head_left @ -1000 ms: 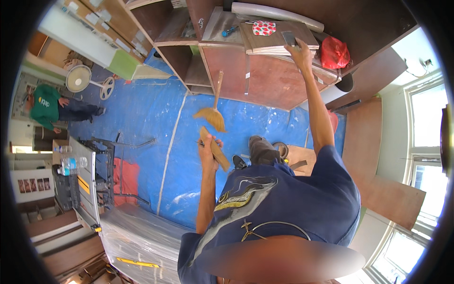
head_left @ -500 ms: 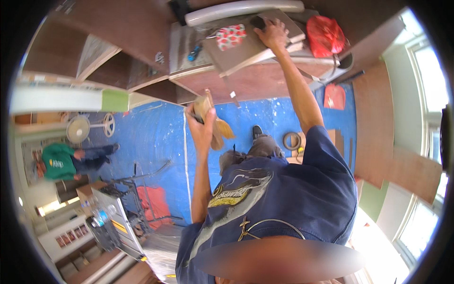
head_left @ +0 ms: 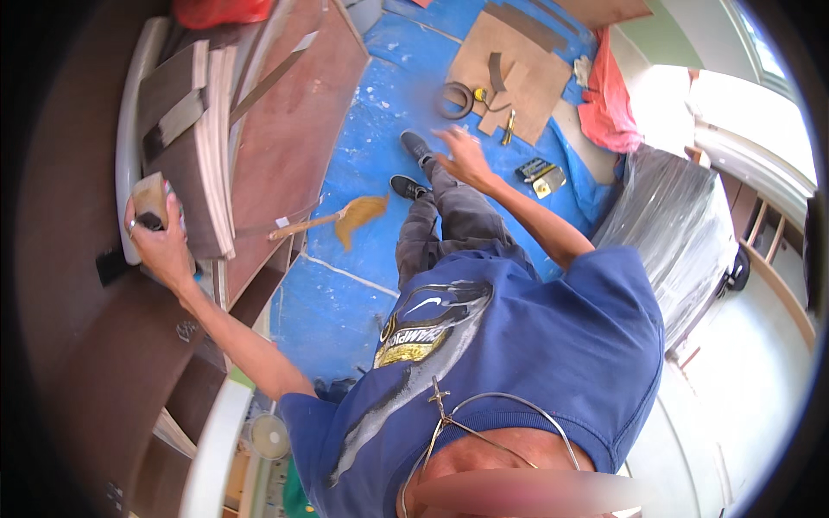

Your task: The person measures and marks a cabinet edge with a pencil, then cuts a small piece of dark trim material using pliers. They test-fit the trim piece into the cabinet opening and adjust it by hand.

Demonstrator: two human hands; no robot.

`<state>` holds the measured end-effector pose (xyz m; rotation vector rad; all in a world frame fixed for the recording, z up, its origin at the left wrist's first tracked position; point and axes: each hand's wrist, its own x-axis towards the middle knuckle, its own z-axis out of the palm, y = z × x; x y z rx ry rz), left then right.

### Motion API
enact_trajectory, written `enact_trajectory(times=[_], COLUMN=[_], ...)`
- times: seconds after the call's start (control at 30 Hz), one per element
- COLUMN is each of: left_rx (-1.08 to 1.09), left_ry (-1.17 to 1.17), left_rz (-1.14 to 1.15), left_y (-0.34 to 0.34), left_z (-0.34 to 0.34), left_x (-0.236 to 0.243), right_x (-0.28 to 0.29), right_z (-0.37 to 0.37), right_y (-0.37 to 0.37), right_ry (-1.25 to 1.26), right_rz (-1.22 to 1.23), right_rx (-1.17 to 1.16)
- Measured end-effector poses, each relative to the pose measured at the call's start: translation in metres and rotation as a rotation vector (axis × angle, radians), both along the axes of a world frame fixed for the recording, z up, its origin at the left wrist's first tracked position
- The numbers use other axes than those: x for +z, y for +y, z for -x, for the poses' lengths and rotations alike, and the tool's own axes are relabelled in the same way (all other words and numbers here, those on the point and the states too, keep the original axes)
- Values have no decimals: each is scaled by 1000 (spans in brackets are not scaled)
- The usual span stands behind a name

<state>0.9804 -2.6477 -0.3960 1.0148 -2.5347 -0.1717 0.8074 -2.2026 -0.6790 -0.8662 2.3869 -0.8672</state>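
Note:
My left hand (head_left: 164,242) is closed round a small tan block-like piece (head_left: 149,198) with a dark opening or patch; its exact kind is unclear. That hand is over the brown worktop, beside the near end of a stack of boards (head_left: 211,164). On the stack lies a short board piece (head_left: 183,116) with a blackened end. My right hand (head_left: 466,157) is held out above the blue floor covering, fingers apart, with nothing in it. Between my hands, a broom (head_left: 356,217) with straw-coloured bristles and a wooden handle is beside the cabinet.
Ahead on the floor are a brown board (head_left: 518,65), a coil of dark banding (head_left: 455,101), a yellow tape measure (head_left: 480,94), a yellow cutter knife (head_left: 509,128) and a dark case (head_left: 537,170). A plastic-wrapped stack (head_left: 669,229) stands at right, near red sheeting (head_left: 609,104).
The view has swung round to the right. My right hand has left the boards and is now over the floor. My left hand has moved from above the floor to the worktop, still holding the tan piece.

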Motion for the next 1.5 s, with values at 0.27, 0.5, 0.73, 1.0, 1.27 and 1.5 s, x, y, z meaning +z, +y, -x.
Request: enact_trajectory(times=[0.27,0.5,0.73,1.0,1.27,1.5], left_rx=[-21,150,282,296,369,460], left_ry=[-180,-248,-207,-345,-359,-332], left_rz=[26,57,74,300,283,207], left_y=[-22,-30,-25,-41,-51,-63], left_z=[8,12,42,53,63,29], left_x=[-40,-45,-45,-53,-61,-47], right_x=[-199,-351,-486,-610,-663,-588], right_z=[-37,42,187,243,263,244], right_y=[194,173,149,177,178,166], right_ry=[-445,-566,-472,-790,-1168,-482], right_rz=[-485,-369,-195,27,337,236], right_rx=[-607,-535,-866,-1336,-1664,-1584])
